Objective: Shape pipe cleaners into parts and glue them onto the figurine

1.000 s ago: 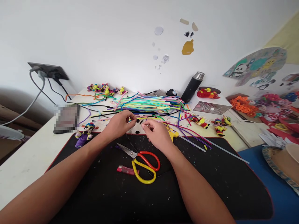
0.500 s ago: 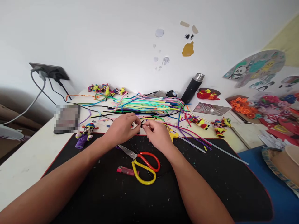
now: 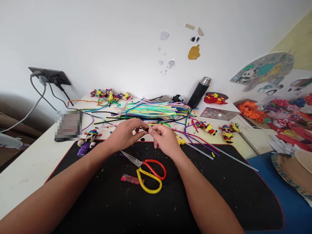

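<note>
My left hand [image 3: 126,132] and my right hand [image 3: 164,138] meet above the far edge of the black mat [image 3: 109,208]. Thumbs and fingers of both hands pinch a small black piece [image 3: 147,130], mostly hidden by the fingertips, its kind too small to make out. Just below it, a small black round bit [image 3: 142,139] lies at the mat's edge. Nearer to me rest scissors [image 3: 149,177] with one red and one yellow handle, partly over a pink lighter [image 3: 129,178]. Beside my right hand is a yellow glue gun [image 3: 179,140], partly covered.
Behind my hands lies a heap of coloured pipe cleaners [image 3: 148,110]. A black thermos [image 3: 200,92] leans near a clear-fronted box [image 3: 219,112]. A purple figure [image 3: 86,143] and a blurred-out phone-like object [image 3: 68,125] are at left. Glue sticks [image 3: 234,161] lie at right.
The view has shifted slightly. My left fingers have opened into a wider arch around the small black piece, and the round black bit below shows more clearly.
</note>
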A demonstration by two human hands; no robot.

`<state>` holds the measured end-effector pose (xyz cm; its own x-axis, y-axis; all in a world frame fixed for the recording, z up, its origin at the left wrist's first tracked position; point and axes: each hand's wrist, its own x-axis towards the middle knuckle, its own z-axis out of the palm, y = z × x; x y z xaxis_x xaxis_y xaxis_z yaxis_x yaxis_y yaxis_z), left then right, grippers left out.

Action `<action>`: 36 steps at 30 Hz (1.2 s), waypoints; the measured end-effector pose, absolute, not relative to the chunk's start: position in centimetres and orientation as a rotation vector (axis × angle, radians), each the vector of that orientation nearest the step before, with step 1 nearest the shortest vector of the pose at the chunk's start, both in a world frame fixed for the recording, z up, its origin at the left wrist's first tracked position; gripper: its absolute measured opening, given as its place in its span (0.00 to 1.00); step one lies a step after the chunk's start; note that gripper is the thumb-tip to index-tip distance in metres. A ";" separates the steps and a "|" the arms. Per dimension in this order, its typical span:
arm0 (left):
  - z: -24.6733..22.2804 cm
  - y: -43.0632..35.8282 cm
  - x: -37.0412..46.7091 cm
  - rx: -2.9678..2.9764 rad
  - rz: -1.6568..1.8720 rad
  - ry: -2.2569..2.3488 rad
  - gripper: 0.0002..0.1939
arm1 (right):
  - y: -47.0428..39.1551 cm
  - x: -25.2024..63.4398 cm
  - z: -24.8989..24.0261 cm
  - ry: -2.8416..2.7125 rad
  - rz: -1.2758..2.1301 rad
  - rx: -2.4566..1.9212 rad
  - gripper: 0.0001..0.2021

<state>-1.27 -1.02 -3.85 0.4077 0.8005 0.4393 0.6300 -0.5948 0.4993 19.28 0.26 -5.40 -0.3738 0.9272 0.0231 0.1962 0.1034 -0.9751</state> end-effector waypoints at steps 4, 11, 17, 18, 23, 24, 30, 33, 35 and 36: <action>-3.8 -1.0 -1.2 2.542 0.961 1.210 0.08 | 0.2 19.3 -5.3 -1.679 1.353 -1.107 0.10; -4.2 -1.1 -1.0 2.575 0.958 1.253 0.08 | 0.5 19.5 -6.0 -1.755 1.296 -1.086 0.11; -4.6 -1.0 -1.0 2.532 0.970 1.275 0.08 | 0.5 19.5 -5.8 -1.778 1.315 -1.104 0.11; -4.6 -1.0 -1.0 2.518 0.976 1.281 0.08 | 0.5 19.5 -5.6 -1.765 1.334 -1.104 0.11; -4.1 -1.1 -0.9 2.364 1.006 1.319 0.09 | 0.5 19.6 -5.2 -1.683 1.434 -1.066 0.12; -4.0 -1.2 -0.9 2.327 1.009 1.318 0.10 | 0.5 19.6 -5.1 -1.666 1.452 -1.058 0.13; -3.6 -1.3 -0.7 2.201 1.035 1.304 0.10 | 0.4 19.5 -5.1 -1.530 1.591 -0.983 0.15; -3.6 -1.4 -0.6 2.172 1.040 1.303 0.10 | 0.4 19.4 -5.1 -1.490 1.625 -0.968 0.17; -3.5 -1.4 -0.6 2.159 1.032 1.312 0.10 | 0.4 19.4 -5.1 -1.483 1.640 -0.962 0.18; -3.5 -1.4 -0.6 2.153 1.026 1.318 0.10 | 0.4 19.5 -5.0 -1.482 1.647 -0.957 0.18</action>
<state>-0.57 -1.42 -3.49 0.2804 0.8840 0.3740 0.5792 -0.4665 0.6685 19.45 0.40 -5.05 -0.4716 0.8795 -0.0642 -0.0288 -0.0881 -0.9957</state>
